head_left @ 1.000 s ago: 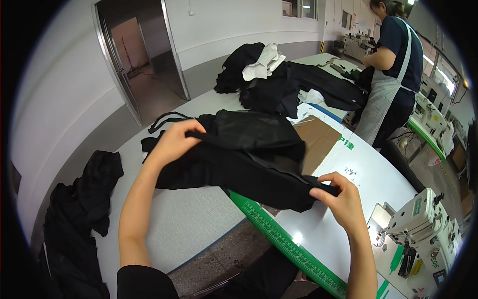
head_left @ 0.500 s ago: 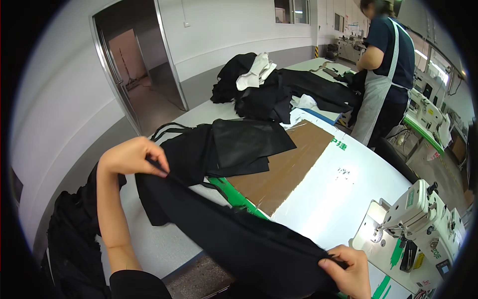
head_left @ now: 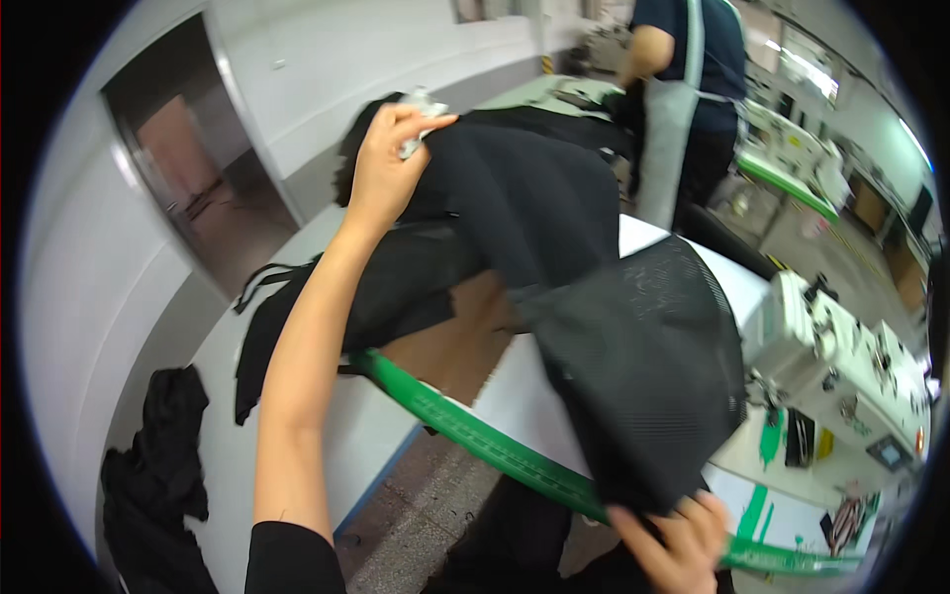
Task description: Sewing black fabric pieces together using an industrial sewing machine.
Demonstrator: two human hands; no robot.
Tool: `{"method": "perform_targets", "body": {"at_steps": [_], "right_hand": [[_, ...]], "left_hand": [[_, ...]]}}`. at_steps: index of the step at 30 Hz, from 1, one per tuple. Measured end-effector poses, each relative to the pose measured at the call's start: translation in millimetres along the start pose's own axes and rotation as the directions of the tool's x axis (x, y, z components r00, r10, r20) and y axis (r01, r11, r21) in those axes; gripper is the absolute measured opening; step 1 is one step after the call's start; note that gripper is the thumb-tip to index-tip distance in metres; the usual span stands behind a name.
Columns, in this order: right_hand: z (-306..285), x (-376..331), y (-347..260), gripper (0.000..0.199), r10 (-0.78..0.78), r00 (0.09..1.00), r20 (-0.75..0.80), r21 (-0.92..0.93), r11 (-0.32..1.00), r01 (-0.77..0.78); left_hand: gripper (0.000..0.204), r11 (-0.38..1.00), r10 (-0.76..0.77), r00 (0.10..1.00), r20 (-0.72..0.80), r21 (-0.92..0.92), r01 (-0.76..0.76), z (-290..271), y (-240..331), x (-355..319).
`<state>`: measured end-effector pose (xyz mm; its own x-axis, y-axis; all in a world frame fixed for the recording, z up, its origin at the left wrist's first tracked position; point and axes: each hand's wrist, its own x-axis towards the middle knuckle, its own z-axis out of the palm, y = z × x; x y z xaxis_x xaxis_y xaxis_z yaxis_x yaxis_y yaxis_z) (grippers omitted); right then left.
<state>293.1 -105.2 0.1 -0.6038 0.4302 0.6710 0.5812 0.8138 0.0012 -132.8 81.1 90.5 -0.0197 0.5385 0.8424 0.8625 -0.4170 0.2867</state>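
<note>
Between left hand point(head_left: 391, 163) and right hand point(head_left: 681, 546), black cloth point(head_left: 633, 356), spread slantwise

A black cloth piece point(head_left: 614, 327), plain in its upper part and mesh-like lower down, was held spread diagonally above the white table point(head_left: 524, 396). Its bottom was narrowed, its right edge bowed outward.

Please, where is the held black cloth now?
In the head view, the black cloth is mostly right of centre, between the left hand above and the right hand below, left of the nearest sewing machine.
</note>
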Motion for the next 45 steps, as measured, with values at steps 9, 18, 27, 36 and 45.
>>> {"method": "perform_targets", "body": {"at_steps": [9,18,27,36,45], "right_hand": [[37,-65,17,0.028,0.353,0.896,0.269,0.344,0.834,-0.432],[55,-64,37,0.028,0.596,0.793,0.128,0.161,0.776,-0.610],[57,-65,49,0.020,0.763,0.646,0.030,0.284,0.613,-0.737],[64,-51,52,0.022,0.746,0.665,0.039,0.135,0.656,-0.743],[44,-60,23,0.021,0.655,0.722,0.223,0.347,0.638,-0.687]], "left_hand": [[0.022,0.966,-0.222,0.832,0.508,-0.003,0.259,115,20,-121],[0.038,0.968,-0.226,0.758,0.612,0.056,0.243,100,98,-143],[0.032,0.941,-0.165,0.616,0.770,-0.063,0.331,57,138,-187],[0.025,0.105,-0.354,0.348,0.868,-0.333,0.937,47,136,-201],[0.026,0.695,-0.446,0.183,0.876,0.210,0.687,11,140,-189]]}}
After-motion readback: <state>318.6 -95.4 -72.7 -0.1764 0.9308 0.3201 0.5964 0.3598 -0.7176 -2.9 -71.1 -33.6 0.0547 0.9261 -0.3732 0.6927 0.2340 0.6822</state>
